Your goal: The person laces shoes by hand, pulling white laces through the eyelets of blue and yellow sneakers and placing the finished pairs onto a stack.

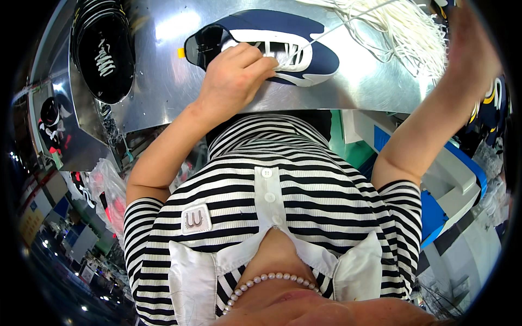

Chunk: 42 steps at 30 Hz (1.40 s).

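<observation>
A navy and white shoe upper (321, 60) lies sideways on the metal table, its toe to the right and a yellow tab at its heel. My left hand (237, 76) is closed on its near side, thumb and fingertips pinched by the lacing opening. What exactly the fingertips grip is partly hidden. From the eyelets a white lace (348, 22) runs taut up to the right and out at the top edge. My right hand (473, 49) is raised at the upper right, blurred and cut by the rim, so its fingers do not show.
A bundle of loose white laces (402, 32) covers the table's far right. Nested black shoe uppers (103, 60) are stacked on the left of the metal table (157, 98). A blue and grey machine or bin (451, 185) stands below right, and a clear plastic bag (106, 190) hangs at lower left.
</observation>
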Each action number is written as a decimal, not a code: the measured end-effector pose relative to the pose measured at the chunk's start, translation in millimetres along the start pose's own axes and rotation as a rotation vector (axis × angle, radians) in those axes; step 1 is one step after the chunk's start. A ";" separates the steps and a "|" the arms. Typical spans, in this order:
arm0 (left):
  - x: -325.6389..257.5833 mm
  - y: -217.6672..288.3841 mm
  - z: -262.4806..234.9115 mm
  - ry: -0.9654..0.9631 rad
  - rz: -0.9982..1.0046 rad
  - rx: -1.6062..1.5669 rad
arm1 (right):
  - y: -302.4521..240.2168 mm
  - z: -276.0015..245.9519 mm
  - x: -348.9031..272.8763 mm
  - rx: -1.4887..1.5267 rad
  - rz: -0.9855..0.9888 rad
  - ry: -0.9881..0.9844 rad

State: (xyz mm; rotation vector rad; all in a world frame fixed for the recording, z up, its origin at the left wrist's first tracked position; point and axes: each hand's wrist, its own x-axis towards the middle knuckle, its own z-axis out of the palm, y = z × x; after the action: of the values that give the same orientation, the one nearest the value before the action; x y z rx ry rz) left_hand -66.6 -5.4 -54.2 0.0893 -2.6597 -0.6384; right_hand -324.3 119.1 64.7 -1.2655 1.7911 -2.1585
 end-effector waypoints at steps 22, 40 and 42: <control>6.2 2.7 17.9 0.193 -0.711 -0.039 | 70.0 70.4 -129.9 -0.284 0.366 -0.433; 3.0 3.9 18.7 0.215 -0.683 -0.061 | 60.8 58.1 -117.3 -0.548 0.182 -0.687; 4.9 5.4 18.5 0.200 -0.692 -0.024 | 62.1 58.4 -118.4 -0.549 0.188 -0.685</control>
State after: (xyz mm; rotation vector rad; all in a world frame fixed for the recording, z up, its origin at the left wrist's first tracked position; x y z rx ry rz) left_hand -78.3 6.6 -65.1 1.0385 -2.3923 -0.8084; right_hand -237.2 115.0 -52.2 -1.5800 2.0860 -0.9576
